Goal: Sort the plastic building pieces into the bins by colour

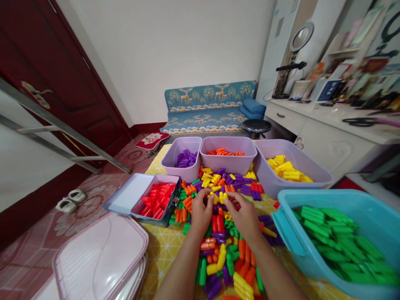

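Note:
A heap of small plastic pegs (223,246) in red, orange, yellow, green and purple covers the yellow tablecloth (162,250). Both my hands rest on the heap's middle. My left hand (201,210) has its fingers curled round yellow pegs (215,196) at its fingertips. My right hand (245,214) pinches the same cluster of yellow pegs from the other side. The two sets of fingertips nearly touch.
Lilac bins hold purple pegs (186,158), orange pegs (223,152) and yellow pegs (289,168). A blue box (156,200) holds red pegs, a turquoise tub (337,241) green ones. Pink lids (100,258) lie at front left. A sofa, a stool and a white counter stand behind.

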Tool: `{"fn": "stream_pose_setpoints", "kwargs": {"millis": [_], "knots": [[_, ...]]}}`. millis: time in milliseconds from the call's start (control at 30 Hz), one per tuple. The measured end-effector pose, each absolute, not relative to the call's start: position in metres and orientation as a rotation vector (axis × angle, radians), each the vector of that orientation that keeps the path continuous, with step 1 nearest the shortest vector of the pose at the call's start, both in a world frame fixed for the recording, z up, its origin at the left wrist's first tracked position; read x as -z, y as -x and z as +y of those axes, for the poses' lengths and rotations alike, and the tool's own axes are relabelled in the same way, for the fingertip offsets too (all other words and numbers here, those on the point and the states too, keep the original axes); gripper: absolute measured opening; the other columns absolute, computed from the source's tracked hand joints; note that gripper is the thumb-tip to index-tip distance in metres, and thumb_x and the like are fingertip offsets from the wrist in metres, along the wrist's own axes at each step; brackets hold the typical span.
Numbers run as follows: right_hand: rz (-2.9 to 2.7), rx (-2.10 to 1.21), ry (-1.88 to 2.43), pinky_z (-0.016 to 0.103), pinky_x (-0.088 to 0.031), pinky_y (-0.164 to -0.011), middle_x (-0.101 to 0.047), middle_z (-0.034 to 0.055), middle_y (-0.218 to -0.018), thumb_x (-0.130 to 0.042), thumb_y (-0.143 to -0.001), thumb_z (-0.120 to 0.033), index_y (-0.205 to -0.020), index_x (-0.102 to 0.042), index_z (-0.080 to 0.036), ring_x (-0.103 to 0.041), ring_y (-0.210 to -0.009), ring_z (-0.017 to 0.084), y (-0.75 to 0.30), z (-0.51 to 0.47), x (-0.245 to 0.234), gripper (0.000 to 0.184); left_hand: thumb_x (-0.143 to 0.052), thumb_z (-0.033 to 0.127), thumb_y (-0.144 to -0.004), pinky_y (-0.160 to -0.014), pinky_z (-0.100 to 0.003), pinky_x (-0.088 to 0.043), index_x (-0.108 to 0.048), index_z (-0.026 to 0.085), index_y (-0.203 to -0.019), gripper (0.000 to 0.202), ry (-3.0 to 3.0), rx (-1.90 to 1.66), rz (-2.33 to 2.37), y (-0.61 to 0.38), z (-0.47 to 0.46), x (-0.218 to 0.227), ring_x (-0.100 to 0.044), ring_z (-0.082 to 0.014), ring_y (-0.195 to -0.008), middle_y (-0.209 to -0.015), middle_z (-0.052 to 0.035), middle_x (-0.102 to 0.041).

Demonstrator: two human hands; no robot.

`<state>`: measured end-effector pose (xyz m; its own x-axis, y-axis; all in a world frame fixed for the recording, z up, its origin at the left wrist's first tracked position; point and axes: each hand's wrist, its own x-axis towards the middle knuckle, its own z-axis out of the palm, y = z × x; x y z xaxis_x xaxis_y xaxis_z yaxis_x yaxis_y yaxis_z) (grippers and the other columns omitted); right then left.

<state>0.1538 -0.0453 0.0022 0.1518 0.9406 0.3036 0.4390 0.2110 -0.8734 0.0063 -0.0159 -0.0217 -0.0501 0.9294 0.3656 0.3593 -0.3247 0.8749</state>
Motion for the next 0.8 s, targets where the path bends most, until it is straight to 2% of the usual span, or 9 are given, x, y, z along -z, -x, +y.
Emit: {"fn": "stream_pose_setpoints", "kwargs": {"millis": [133, 233, 333, 500, 667, 800], "knots": [[-1.171, -0.692, 1.252, 0.035, -0.053, -0.075, -0.072, 0.0065, -0.088, -0.062, -0.079, -0.037, -0.1, -0.066, -0.019, -0.067, -0.077, 0.02, -0.163, -0.037, -0.03, 0.028, -0.052, 0.019, -0.086, -0.084, -0.031, -0.048, -0.064, 0.018, -0.104, 0.022, -1.737, -1.431, 1.337, -0.006, -0.015, 0.021, -0.062, -0.0188, -0.094, -0.103, -0.0067, -0.067], [-0.737, -0.618, 0.948, 0.037, -0.051, -0.086, -0.067, 0.0076, -0.114, -0.057, -0.084, -0.04, -0.117, -0.057, -0.023, -0.066, -0.094, 0.017, -0.169, -0.03, -0.051, 0.037, -0.052, 0.016, -0.086, -0.083, -0.03, -0.047, -0.066, 0.019, -0.102, 0.022, -1.786, -1.426, 1.335, -0.005, -0.014, 0.02, -0.062, -0.0185, -0.092, -0.1, -0.0063, -0.068], [-0.681, -0.687, 0.823, 0.038, -0.049, -0.09, -0.06, 0.0094, -0.127, -0.053, -0.087, -0.043, -0.119, -0.056, -0.024, -0.063, -0.105, 0.018, -0.171, -0.028, -0.055, 0.038, -0.053, 0.017, -0.085, -0.082, -0.03, -0.048, -0.067, 0.019, -0.103, 0.022, -1.77, -1.416, 1.337, -0.005, -0.015, 0.019, -0.063, -0.0183, -0.091, -0.099, -0.0064, -0.068], [-1.014, -0.884, 1.21, 0.036, -0.053, -0.079, -0.07, 0.0108, -0.104, -0.063, -0.078, -0.046, -0.103, -0.065, -0.018, -0.066, -0.091, 0.022, -0.165, -0.032, -0.018, 0.038, -0.052, 0.024, -0.088, -0.081, -0.03, -0.05, -0.066, 0.016, -0.103, 0.022, -1.628, -1.413, 1.26, -0.006, -0.017, 0.019, -0.065, -0.0185, -0.091, -0.1, -0.0074, -0.07], [-1.353, -0.95, 1.316, 0.033, -0.055, -0.07, -0.071, 0.0082, -0.101, -0.066, -0.074, -0.037, -0.107, -0.065, -0.02, -0.067, -0.08, 0.021, -0.151, -0.036, 0.007, 0.038, -0.053, 0.028, -0.088, -0.075, -0.027, -0.051, -0.065, 0.015, -0.097, 0.021, -1.497, -1.455, 1.195, -0.005, -0.017, 0.021, -0.065, -0.017, -0.085, -0.091, -0.0061, -0.071], [-1.467, -0.938, 1.3, 0.034, -0.055, -0.071, -0.073, 0.0058, -0.091, -0.061, -0.077, -0.032, -0.102, -0.068, -0.021, -0.068, -0.077, 0.021, -0.146, -0.035, 0.018, 0.028, -0.056, 0.029, -0.086, -0.074, -0.027, -0.052, -0.066, 0.014, -0.095, 0.02, -1.473, -1.448, 1.153, -0.005, -0.015, 0.022, -0.065, -0.0163, -0.081, -0.088, -0.0061, -0.07]]}}
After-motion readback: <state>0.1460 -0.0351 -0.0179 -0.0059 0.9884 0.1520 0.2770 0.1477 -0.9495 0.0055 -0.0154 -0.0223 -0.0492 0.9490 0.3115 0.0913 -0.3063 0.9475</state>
